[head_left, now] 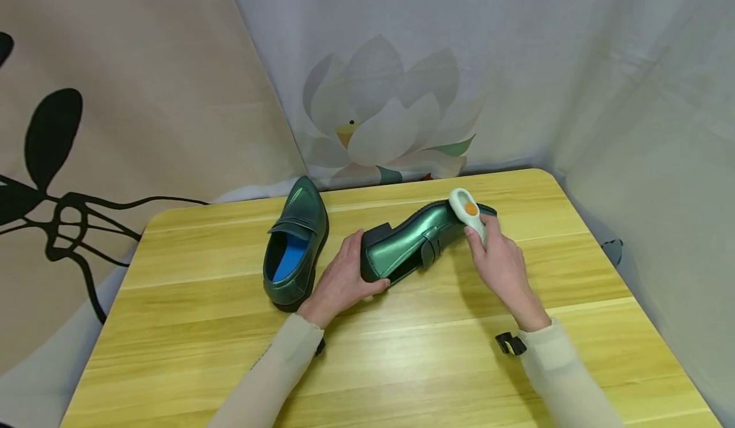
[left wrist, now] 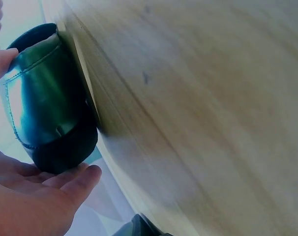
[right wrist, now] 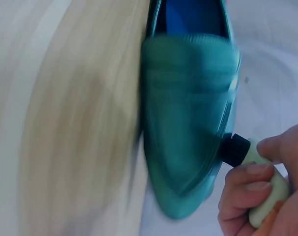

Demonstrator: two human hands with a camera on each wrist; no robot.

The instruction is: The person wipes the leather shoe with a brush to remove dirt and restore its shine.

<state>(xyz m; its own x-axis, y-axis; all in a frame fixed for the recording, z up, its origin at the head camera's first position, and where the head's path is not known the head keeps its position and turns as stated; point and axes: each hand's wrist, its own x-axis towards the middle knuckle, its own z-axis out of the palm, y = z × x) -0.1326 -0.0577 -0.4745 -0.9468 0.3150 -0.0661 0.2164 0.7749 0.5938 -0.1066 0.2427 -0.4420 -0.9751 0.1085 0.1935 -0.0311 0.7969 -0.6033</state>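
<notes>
A shiny green loafer (head_left: 404, 243) lies on its side on the table, its opening toward me and its sole toward the back. My left hand (head_left: 343, 278) grips it at the heel, thumb by the opening and fingers along the sole side, as the heel (left wrist: 45, 103) shows in the left wrist view. My right hand (head_left: 498, 259) holds a pale green shoe brush (head_left: 467, 210) with an orange spot. In the right wrist view the brush's black head (right wrist: 235, 150) is right at the loafer's sole-side edge, near the toe.
The matching green loafer (head_left: 298, 243) stands upright to the left, toe toward the back, with a blue insole (head_left: 291, 257) showing. Both are on a wooden table (head_left: 402, 358). Patterned curtains (head_left: 396, 83) hang behind the table and at its sides.
</notes>
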